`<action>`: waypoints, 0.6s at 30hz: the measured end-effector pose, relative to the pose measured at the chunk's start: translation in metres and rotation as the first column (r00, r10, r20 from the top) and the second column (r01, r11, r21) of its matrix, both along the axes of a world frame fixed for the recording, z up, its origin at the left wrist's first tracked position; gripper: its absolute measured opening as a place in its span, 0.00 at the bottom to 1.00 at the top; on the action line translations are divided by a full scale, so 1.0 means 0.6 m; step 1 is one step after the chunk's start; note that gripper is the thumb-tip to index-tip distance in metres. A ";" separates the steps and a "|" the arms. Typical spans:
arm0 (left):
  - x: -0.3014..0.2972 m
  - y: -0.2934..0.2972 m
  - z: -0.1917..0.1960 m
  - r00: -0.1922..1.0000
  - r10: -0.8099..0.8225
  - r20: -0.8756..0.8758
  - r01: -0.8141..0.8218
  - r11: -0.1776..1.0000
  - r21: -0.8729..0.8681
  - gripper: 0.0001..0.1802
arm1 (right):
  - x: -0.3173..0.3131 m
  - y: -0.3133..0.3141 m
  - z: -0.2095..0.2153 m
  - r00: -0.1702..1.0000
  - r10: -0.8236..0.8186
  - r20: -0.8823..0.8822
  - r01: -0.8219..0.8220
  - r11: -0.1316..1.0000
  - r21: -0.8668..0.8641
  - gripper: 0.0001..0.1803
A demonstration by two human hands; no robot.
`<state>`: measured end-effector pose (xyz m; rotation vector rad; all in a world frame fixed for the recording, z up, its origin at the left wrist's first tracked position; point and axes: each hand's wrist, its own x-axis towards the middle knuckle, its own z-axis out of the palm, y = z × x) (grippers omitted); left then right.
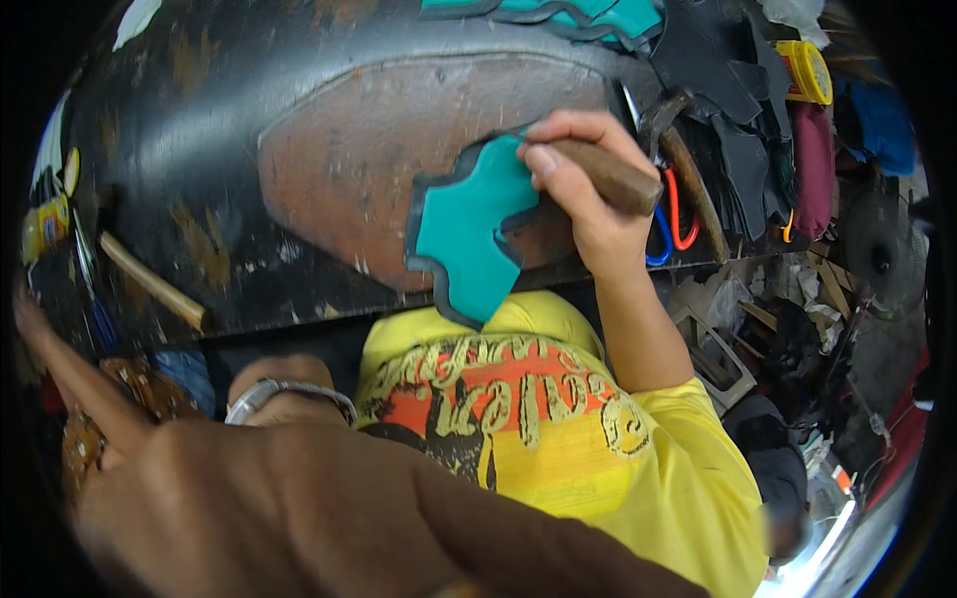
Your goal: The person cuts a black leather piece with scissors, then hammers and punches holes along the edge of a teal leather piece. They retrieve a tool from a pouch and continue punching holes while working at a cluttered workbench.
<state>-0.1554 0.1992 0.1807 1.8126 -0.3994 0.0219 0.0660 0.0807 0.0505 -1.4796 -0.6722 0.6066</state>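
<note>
My right hand (588,184) is closed round a tool with a thick brown wooden handle (618,181); its working end is mostly hidden by my fingers. Fingertips and tool meet the upper right edge of a teal cut-out piece (478,224) with a dark border, apparently leather. That piece lies partly on a worn brown board (339,159), its lower tip hanging over the table edge by my yellow shirt. Very close to the camera, my left hand (329,508) fills the bottom of the view, blurred, a watch (289,394) on its wrist. Its fingertips are out of sight.
Right of the board lie a hammer (688,169), red-and-blue-handled scissors (673,224) and black sheets (708,70). More teal pieces (568,15) rest at the back. On the left are a wooden handle (155,281) and another person's arm (75,374).
</note>
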 end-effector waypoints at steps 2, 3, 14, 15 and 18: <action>-0.014 0.000 0.005 1.000 -0.004 -0.006 0.004 0.999 0.035 0.13 | 0.001 -0.002 -0.002 1.000 0.007 0.013 -0.007 1.000 -0.012 0.11; -0.019 0.001 0.009 1.000 -0.001 -0.010 0.001 0.998 0.065 0.13 | 0.000 -0.001 -0.005 1.000 -0.004 0.003 0.004 0.999 0.039 0.11; 0.142 0.072 -0.153 0.572 0.813 0.112 -0.778 0.494 0.389 0.16 | 0.003 -0.012 -0.009 0.992 -0.066 0.111 0.063 0.998 0.028 0.11; 0.135 0.070 -0.178 0.580 0.787 0.212 -0.777 0.456 0.434 0.17 | 0.003 -0.012 -0.009 0.991 -0.048 0.123 0.048 0.999 0.005 0.13; 0.125 0.064 -0.216 0.587 0.770 0.251 -0.760 0.418 0.497 0.15 | 0.001 -0.007 -0.013 0.963 -0.015 0.270 0.004 0.999 0.043 0.11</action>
